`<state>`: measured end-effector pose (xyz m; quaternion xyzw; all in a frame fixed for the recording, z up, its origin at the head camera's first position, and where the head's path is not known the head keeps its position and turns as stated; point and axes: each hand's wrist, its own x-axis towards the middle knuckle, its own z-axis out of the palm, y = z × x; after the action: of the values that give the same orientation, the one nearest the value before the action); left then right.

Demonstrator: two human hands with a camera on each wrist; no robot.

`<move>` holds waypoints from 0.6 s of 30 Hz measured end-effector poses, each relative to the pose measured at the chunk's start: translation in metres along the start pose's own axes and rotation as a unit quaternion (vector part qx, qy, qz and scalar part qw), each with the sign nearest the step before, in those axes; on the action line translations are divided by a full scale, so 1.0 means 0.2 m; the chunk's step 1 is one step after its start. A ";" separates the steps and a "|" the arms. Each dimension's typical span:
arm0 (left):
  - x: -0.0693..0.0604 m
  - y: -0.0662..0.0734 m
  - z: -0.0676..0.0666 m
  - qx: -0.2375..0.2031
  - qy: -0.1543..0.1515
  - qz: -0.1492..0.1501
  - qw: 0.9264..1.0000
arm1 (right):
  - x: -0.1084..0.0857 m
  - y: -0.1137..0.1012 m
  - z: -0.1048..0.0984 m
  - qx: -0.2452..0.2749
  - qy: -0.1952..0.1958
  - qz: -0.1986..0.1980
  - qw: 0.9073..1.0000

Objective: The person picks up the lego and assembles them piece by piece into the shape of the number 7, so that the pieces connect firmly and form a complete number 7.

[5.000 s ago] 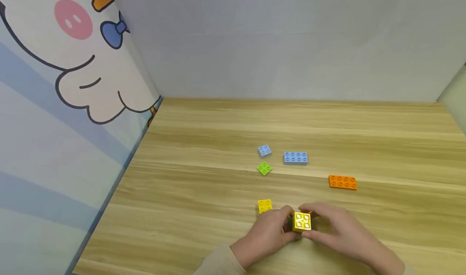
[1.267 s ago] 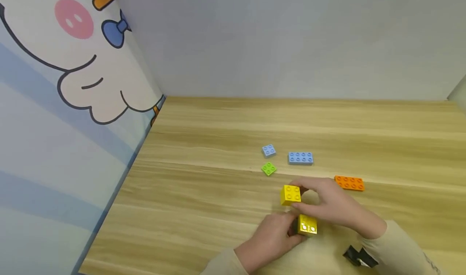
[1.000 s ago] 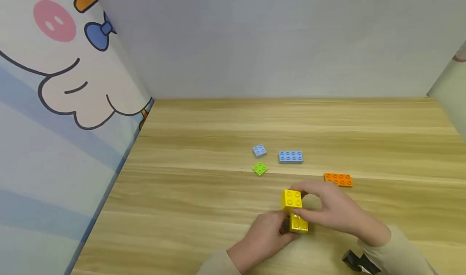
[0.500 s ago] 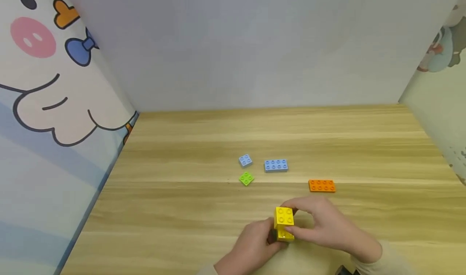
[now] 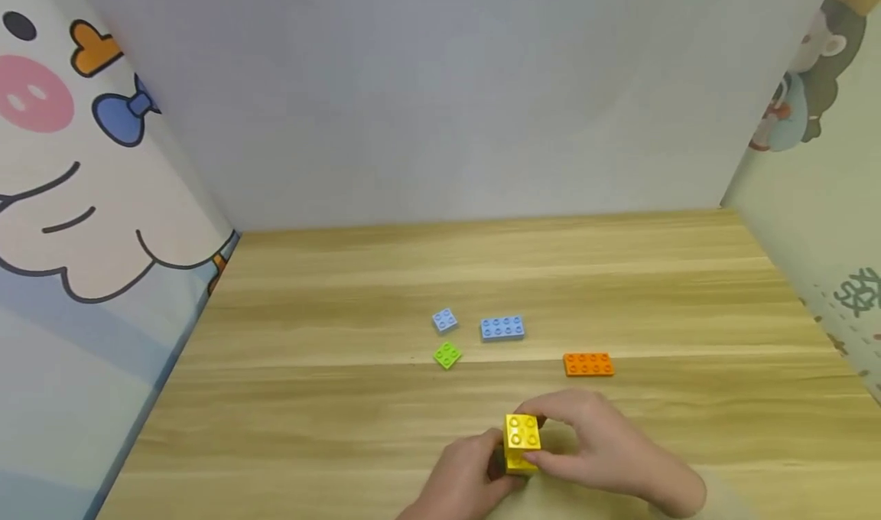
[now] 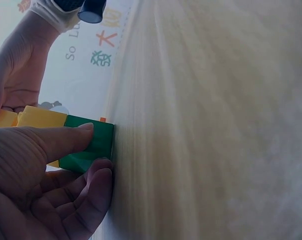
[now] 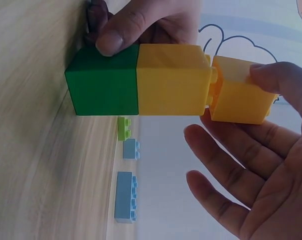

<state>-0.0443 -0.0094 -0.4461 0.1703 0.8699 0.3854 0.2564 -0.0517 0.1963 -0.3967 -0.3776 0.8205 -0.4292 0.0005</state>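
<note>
At the lower middle of the head view, the green block [image 7: 106, 82], topped by the lower yellow block [image 7: 173, 80], appears to stand on the desk [image 5: 310, 290]. The left hand [image 5: 463, 476] has its grip closed round the green block; holding this low probably steadies the pair and leaves the studs free. The right hand [image 5: 609, 447] pinches the upper yellow block [image 5: 523, 431] just above, slightly tilted and not seated, perhaps to line it up with the studs; whether they touch is unclear.

The left hand enters from the bottom edge, thumb on the green block's side. The right hand reaches in from the lower right; in the right wrist view, two of its fingers spread clear of the upper yellow block.
</note>
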 end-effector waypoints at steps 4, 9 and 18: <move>0.00 -0.01 0.00 -0.006 -0.001 -0.004 1.000 | -0.01 0.01 0.00 -0.003 -0.002 0.004 1.000; 0.01 -0.02 0.01 -0.010 0.002 -0.012 1.000 | -0.01 0.01 0.01 -0.012 0.000 0.001 1.000; 0.03 0.01 0.01 -0.012 -0.008 -0.038 0.999 | -0.02 0.01 0.00 -0.004 -0.007 -0.002 1.000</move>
<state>-0.0486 -0.0049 -0.4477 0.1371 0.8691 0.3843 0.2796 -0.0505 0.1986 -0.4001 -0.3821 0.8213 -0.4236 0.0042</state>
